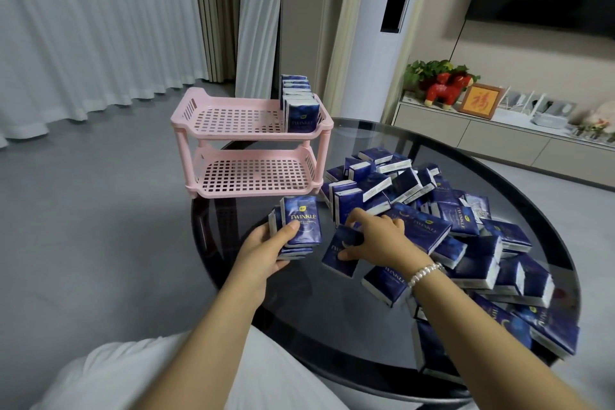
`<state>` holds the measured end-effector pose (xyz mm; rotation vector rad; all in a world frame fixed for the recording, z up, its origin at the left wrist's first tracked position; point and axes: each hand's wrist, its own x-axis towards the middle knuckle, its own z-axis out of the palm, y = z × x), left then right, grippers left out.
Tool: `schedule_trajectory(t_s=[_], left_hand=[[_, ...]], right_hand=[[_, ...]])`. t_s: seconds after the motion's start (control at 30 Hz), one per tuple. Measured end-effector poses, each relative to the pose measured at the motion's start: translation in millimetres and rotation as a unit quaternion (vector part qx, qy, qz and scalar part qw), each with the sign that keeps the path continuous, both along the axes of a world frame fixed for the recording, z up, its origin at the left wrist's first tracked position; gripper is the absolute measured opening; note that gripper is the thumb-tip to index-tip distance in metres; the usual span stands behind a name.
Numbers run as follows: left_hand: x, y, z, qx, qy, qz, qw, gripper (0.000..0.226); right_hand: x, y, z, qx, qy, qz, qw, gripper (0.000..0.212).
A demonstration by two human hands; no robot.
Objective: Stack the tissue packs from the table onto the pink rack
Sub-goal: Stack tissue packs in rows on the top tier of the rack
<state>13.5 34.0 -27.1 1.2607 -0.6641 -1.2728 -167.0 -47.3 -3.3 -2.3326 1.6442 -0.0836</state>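
Note:
A pink two-tier rack (213, 120) stands at the far left of the round glass table (376, 140). Several blue tissue packs (299, 103) stand in a row at the right end of its top shelf; the bottom shelf holds nothing. My left hand (266, 246) grips a small bundle of blue packs (301, 223) upright in front of the rack, thumb across the front pack. My right hand (379, 236) pinches one flat pack (339, 256) at the near edge of a big heap of blue packs (466, 236).
The heap covers the table's right half and runs to its near right rim. A low white cabinet (466, 130) with a red toy horse and a framed picture stands behind. Grey floor lies to the left, curtains beyond it.

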Motion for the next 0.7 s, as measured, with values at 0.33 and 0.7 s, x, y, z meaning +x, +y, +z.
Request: schedule_trajectory(t_s=[0.33,0.7], left_hand=[[4,-1,-4,-0.015,-0.034,0.010,0.999,0.034],[1,0,-2,-0.048,-0.049,-0.086,0.994,0.074]], right_hand=[[-4,6,2,0.094,-0.512,-0.016,0.854,0.024],[24,14,3,0.023,-0.491,0.063,0.869,0.034]])
